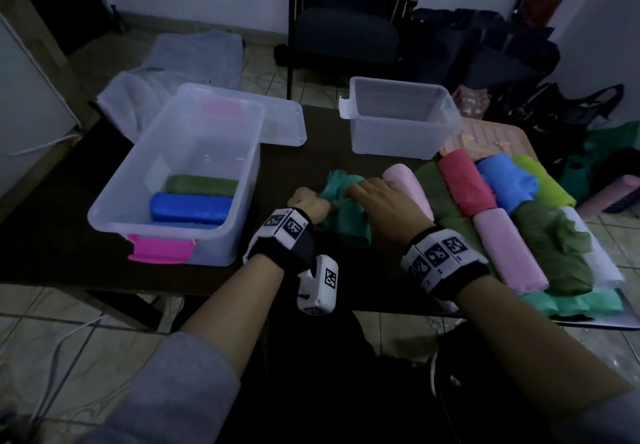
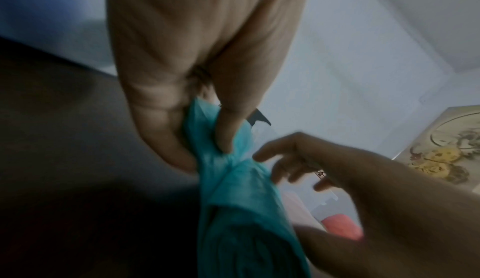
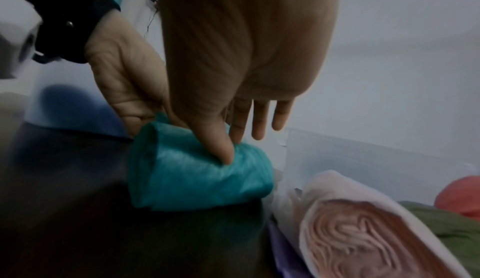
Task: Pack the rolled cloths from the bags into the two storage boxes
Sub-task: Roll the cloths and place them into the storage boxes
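A loosely rolled teal cloth [image 1: 348, 225] lies on the dark table [image 1: 311, 138] between my hands. My left hand [image 1: 307, 205] grips its bunched left end [image 2: 205, 122] with curled fingers. My right hand [image 1: 375, 197] pinches the roll [image 3: 197, 179] between thumb and index finger, the other fingers straight. The left storage box [image 1: 114, 194], with a pink latch, holds a green roll [image 1: 202, 185] and a blue roll [image 1: 190, 208]. The right storage box [image 1: 360, 132] has nothing in it. Several rolled cloths lie at the right: pink [image 1: 410, 189], red [image 1: 465, 184], blue [image 1: 505, 180], olive [image 1: 554, 246].
A clear lid [image 1: 280, 125] lies behind the left box. A pink tray [image 1: 485, 138] sits behind the row of rolls. A dark chair [image 1: 346, 28] and dark bags [image 1: 485, 48] stand on the floor beyond the table.
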Motion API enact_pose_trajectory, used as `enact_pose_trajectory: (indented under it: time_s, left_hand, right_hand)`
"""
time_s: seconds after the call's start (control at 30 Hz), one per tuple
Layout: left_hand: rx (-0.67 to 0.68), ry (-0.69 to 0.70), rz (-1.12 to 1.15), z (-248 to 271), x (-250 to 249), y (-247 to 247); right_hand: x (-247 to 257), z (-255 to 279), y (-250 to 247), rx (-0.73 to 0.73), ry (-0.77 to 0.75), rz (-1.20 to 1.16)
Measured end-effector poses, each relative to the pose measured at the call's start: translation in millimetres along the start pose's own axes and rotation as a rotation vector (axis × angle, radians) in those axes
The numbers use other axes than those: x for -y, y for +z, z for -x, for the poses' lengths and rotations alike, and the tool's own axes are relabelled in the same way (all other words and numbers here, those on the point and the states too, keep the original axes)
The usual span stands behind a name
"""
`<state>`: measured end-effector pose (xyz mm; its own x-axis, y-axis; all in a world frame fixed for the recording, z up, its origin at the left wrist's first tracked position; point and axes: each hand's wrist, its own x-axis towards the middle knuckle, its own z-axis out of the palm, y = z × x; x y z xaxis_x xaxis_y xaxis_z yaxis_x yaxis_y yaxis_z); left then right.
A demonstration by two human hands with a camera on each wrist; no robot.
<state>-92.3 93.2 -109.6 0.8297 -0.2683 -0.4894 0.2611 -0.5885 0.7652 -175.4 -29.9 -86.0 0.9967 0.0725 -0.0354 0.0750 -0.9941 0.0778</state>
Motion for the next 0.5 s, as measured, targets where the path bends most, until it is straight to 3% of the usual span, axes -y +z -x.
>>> enact_pose_trajectory:
  time_s: [0.23,0.3,0.5]
  left_hand:
    - [-0.264,0.115,-0.101,-8.3,-8.2,-24.6]
    - [-0.277,0.116,-0.047,-9.2,-10.9,-24.3]
    - [-0.175,-0.093,0.194,-18.3,3.8,-14.6]
  right_hand:
    - [2.5,3.1,-5.2,0.017,-0.125,0.157]
    - [5.3,2.1,-3.2,0.074,-0.158,0.161]
    - [11.9,6.9,1.1,0.166,-0.174,0.169]
